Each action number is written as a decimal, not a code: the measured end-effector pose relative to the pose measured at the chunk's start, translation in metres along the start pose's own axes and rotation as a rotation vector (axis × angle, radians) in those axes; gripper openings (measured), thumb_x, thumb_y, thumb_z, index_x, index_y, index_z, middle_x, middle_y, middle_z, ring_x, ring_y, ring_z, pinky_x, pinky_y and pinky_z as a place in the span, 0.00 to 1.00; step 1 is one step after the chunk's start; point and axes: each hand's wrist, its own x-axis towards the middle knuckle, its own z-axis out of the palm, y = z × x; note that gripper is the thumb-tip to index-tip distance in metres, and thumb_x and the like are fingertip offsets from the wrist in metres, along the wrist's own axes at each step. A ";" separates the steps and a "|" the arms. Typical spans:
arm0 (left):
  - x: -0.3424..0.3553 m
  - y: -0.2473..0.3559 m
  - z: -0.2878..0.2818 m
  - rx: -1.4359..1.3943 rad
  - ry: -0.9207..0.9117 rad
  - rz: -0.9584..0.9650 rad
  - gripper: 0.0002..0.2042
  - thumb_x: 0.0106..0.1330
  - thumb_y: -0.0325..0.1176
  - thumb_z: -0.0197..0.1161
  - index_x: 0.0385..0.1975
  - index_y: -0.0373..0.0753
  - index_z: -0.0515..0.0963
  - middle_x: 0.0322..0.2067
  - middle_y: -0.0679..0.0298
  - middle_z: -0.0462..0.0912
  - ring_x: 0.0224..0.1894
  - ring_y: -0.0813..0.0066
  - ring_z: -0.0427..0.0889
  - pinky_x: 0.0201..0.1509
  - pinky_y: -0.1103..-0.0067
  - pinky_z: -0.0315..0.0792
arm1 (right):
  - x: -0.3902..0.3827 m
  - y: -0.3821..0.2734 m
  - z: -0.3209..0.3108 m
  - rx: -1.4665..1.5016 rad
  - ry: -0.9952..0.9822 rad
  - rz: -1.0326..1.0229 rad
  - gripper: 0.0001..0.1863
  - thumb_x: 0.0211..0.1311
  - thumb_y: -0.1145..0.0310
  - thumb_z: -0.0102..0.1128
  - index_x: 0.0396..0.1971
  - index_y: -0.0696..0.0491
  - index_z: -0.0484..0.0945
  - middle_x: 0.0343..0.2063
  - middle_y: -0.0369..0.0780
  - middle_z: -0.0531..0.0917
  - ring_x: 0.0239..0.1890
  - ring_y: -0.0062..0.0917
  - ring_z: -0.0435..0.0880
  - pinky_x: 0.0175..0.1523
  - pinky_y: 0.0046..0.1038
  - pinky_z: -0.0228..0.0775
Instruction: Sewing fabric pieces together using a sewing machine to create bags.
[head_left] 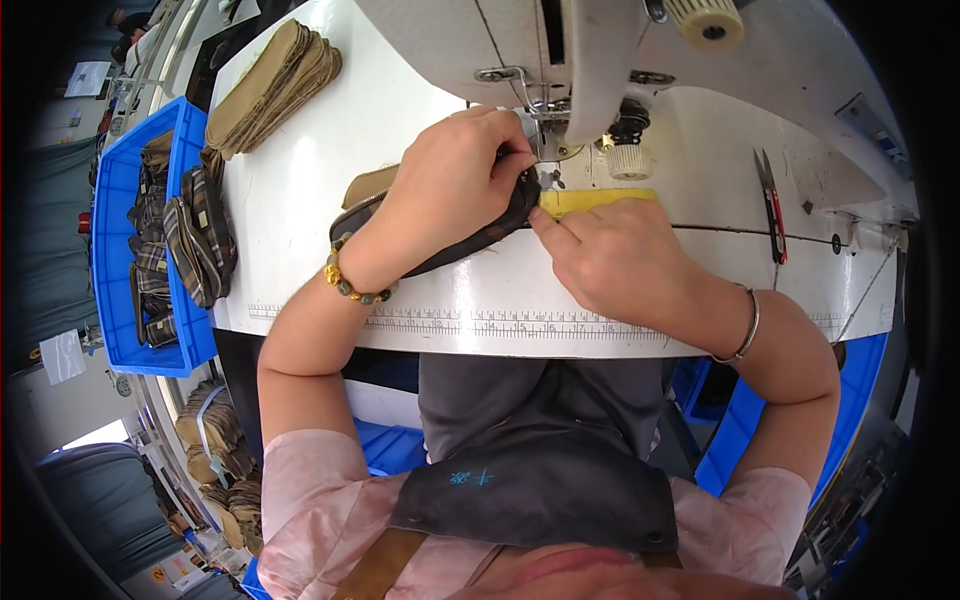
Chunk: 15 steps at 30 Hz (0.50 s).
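My left hand (455, 175) pinches the end of a dark, curved zippered fabric piece (480, 235) just beside the presser foot (550, 125) of a white sewing machine (450, 40). A tan panel (365, 185) shows beneath the piece's far side. My right hand (610, 250) has curled fingers, with the index fingertip on the same piece's right end; its thumb is hidden. A yellow strip (610, 195) lies on the machine bed just beyond this hand.
A stack of tan panels (270, 85) sits back left. Plaid pieces (200, 235) lie at the left edge beside a blue bin (115, 300) of more pieces. Red-handled scissors (775, 215) lie on the white tabletop (270, 260) at right. A person (130, 35) shows far back left.
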 end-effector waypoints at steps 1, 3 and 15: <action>0.000 0.001 0.000 0.000 0.000 0.000 0.05 0.61 0.24 0.69 0.32 0.32 0.79 0.30 0.55 0.82 0.32 0.56 0.81 0.37 0.70 0.73 | 0.000 0.000 0.001 -0.007 0.030 0.039 0.16 0.55 0.72 0.61 0.43 0.61 0.84 0.18 0.36 0.81 0.19 0.25 0.83 0.23 0.28 0.72; 0.000 0.002 -0.001 -0.006 -0.002 -0.002 0.05 0.61 0.24 0.69 0.32 0.32 0.79 0.29 0.55 0.82 0.32 0.57 0.81 0.36 0.71 0.73 | 0.001 -0.001 0.003 -0.014 0.060 0.078 0.17 0.54 0.72 0.61 0.44 0.61 0.84 0.18 0.36 0.81 0.19 0.25 0.82 0.22 0.28 0.72; 0.004 -0.003 -0.008 -0.123 -0.100 -0.054 0.05 0.62 0.24 0.70 0.34 0.33 0.81 0.30 0.59 0.83 0.33 0.66 0.81 0.36 0.73 0.73 | 0.006 0.001 0.003 -0.161 -0.022 0.052 0.21 0.52 0.72 0.62 0.48 0.61 0.83 0.17 0.34 0.77 0.16 0.24 0.78 0.20 0.29 0.68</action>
